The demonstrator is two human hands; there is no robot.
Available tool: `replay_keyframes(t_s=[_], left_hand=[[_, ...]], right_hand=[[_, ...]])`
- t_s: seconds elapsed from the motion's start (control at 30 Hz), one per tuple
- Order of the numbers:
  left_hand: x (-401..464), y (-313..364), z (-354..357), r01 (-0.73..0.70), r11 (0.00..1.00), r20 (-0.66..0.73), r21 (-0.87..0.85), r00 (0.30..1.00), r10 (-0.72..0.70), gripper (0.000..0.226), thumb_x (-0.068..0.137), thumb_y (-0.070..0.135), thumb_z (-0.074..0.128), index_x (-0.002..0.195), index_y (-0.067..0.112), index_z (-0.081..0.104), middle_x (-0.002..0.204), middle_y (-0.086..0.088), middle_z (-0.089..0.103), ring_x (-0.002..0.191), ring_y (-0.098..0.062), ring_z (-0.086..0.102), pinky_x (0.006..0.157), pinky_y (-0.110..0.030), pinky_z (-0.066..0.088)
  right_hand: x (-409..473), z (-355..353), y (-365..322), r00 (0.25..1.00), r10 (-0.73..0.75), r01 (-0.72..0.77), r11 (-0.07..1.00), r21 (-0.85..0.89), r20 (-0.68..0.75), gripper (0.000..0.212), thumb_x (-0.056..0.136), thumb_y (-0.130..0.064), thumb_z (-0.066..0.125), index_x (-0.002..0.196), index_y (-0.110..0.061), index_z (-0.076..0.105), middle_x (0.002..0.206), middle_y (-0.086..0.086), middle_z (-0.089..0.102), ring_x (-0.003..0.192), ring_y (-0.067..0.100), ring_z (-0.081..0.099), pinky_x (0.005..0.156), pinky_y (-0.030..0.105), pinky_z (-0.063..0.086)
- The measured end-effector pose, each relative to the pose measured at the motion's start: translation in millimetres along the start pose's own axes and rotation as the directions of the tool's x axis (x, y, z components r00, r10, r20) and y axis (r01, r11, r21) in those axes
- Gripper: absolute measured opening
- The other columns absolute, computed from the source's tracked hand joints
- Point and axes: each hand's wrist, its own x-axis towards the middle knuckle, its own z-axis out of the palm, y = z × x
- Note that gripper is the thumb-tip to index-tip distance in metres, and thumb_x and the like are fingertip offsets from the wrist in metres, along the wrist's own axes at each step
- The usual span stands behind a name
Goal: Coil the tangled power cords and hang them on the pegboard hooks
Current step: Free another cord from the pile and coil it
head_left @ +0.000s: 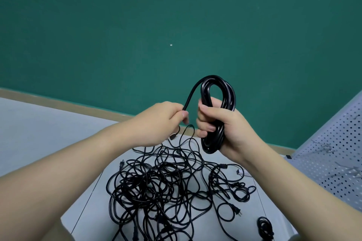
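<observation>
Starting nearest you, a small wound bundle (264,228) of black cord lies at the near right of the desk (39,133), well apart from your hands. Just beyond it spreads the tangled pile (162,188) of black power cords, loops crossing over one another, with a two-pin plug (237,211) lying loose at its right edge. Most of the job, by the look of that pile, is not yet done.

Above the pile you hold the work in hand. Your right hand (225,123) has a full grip: fingers and thumb wrap round the middle of an upright coil (218,111) of several turns, its top loop standing clear above your fist. One free strand (193,93) arcs off the top of the coil down to your left hand (162,121), which pinches it between thumb and fingers. Below that hand a connector end (173,136) shows; whether it belongs to this strand you cannot tell.

You appear to be at the end of coiling this cord, with only a short tail left. The next move likely calls for laying or wrapping that tail onto the coil without letting the turns slip from your right grip.

Farther off at the right stands the perforated pegboard (333,152), its wire hooks (325,147) jutting out, none visibly bearing a cord. Behind everything rises the green wall (137,25).
</observation>
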Motion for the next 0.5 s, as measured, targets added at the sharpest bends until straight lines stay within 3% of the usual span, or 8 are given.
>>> replay_keyframes(t_s=[0.03, 0.07, 0.13, 0.2, 0.3, 0.4, 0.5], left_hand=[[0, -3, -2, -0.013, 0.999, -0.007, -0.039, 1.0, 0.012, 0.015, 0.108, 0.024, 0.046, 0.114, 0.024, 0.06, 0.063, 0.006, 0.059, 0.055, -0.009, 0.055, 0.063, -0.041, 0.053], [-2, -5, -4, -0.016, 0.993, -0.019, -0.118, 1.0, 0.014, 0.023, 0.106, 0.021, 0.051, 0.128, 0.027, 0.053, 0.072, 0.004, 0.061, 0.061, -0.012, 0.06, 0.067, -0.045, 0.054], [-5, -8, -10, -0.022, 0.953, -0.035, -0.301, 0.999, 0.012, 0.046, 0.102, 0.018, 0.061, 0.141, 0.031, 0.042, 0.08, -0.002, 0.06, 0.061, -0.013, 0.062, 0.057, -0.035, 0.048], [-8, -5, -17, -0.024, 0.911, -0.026, -0.412, 1.0, 0.014, 0.041, 0.101, 0.023, 0.065, 0.137, 0.028, 0.047, 0.078, -0.004, 0.06, 0.055, -0.01, 0.056, 0.051, -0.022, 0.041], [-6, -5, -23, -0.033, 0.792, -0.005, -0.61, 0.999, 0.038, 0.04, 0.093, 0.035, 0.072, 0.127, 0.017, 0.059, 0.081, -0.007, 0.055, 0.062, -0.018, 0.054, 0.062, -0.03, 0.047], [-6, -5, -20, -0.058, 0.834, 0.0, -0.549, 0.998, 0.07, 0.041, 0.089, 0.045, 0.076, 0.119, 0.019, 0.066, 0.072, -0.003, 0.051, 0.063, -0.021, 0.044, 0.063, -0.038, 0.047], [-6, 2, -18, -0.066, 0.877, -0.021, -0.475, 0.998, 0.063, 0.042, 0.081, 0.052, 0.069, 0.113, 0.024, 0.07, 0.065, 0.007, 0.049, 0.06, -0.019, 0.039, 0.053, -0.031, 0.044]], right_hand=[[0, -1, 0, 0.999, 0.025, -0.025, 1.0, 0.003, 0.022, 0.012, 0.09, -0.011, 0.061, 0.086, -0.013, 0.05, 0.067, -0.001, 0.028, 0.054, 0.012, 0.024, 0.053, 0.024, 0.034], [0, -2, 0, 0.998, 0.052, -0.052, 0.999, 0.001, 0.043, 0.012, 0.089, -0.011, 0.062, 0.086, -0.014, 0.05, 0.066, -0.002, 0.029, 0.053, 0.011, 0.025, 0.053, 0.024, 0.033], [-1, -3, 1, 0.99, 0.111, -0.111, 0.994, -0.009, 0.082, 0.012, 0.089, -0.011, 0.062, 0.086, -0.014, 0.051, 0.066, -0.002, 0.032, 0.052, 0.01, 0.026, 0.052, 0.024, 0.033], [-3, -4, 1, 0.977, 0.179, -0.176, 0.984, -0.034, 0.115, 0.012, 0.088, -0.011, 0.062, 0.086, -0.014, 0.051, 0.066, -0.002, 0.032, 0.051, 0.009, 0.025, 0.051, 0.023, 0.032], [-5, -5, 2, 0.949, 0.267, -0.253, 0.962, -0.099, 0.168, 0.009, 0.085, -0.007, 0.059, 0.087, -0.012, 0.052, 0.066, 0.0, 0.029, 0.051, 0.009, 0.024, 0.051, 0.023, 0.03], [-6, -4, 5, 0.916, 0.342, -0.325, 0.939, -0.114, 0.208, 0.016, 0.078, -0.005, 0.05, 0.092, -0.009, 0.055, 0.065, 0.001, 0.029, 0.051, 0.01, 0.024, 0.053, 0.026, 0.029], [-6, -2, 7, 0.885, 0.394, -0.369, 0.918, -0.143, 0.248, 0.021, 0.075, -0.005, 0.044, 0.092, -0.009, 0.055, 0.066, 0.002, 0.028, 0.052, 0.011, 0.022, 0.051, 0.025, 0.031]])
